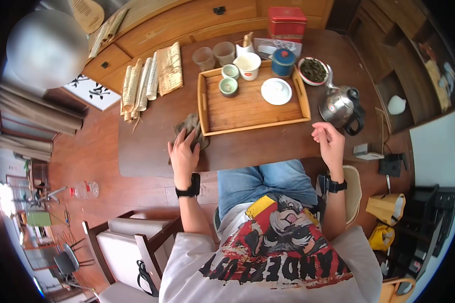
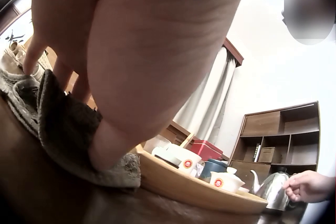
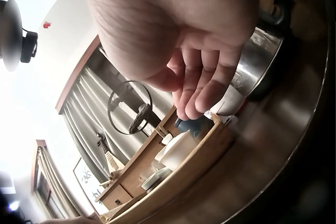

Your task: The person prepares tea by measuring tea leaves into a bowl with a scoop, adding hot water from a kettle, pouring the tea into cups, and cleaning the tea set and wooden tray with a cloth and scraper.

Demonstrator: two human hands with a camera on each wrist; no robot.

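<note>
My left hand [image 1: 184, 154] rests with spread fingers on a crumpled dark grey-brown cloth [image 1: 189, 124] at the tray's near left corner. In the left wrist view, the thumb and fingertips press on the folds of this cloth [image 2: 68, 129]. My right hand [image 1: 330, 143] hovers by the table's front edge, its fingers loosely bent and holding nothing. Close beside it stands a steel kettle [image 1: 337, 105] with a black handle. The wooden tray [image 1: 247, 112] lies between the hands. On it are two small green cups [image 1: 228, 86], a white pitcher [image 1: 248, 65] and a white lidded bowl [image 1: 276, 91].
A blue canister [image 1: 283, 62] stands at the tray's back right corner, near a bowl of tea leaves [image 1: 313, 71]. Behind are two clear glasses [image 1: 203, 59] and a red tin [image 1: 287, 23]. Bamboo scrolls [image 1: 145, 83] lie at the left of the table [image 1: 151, 141].
</note>
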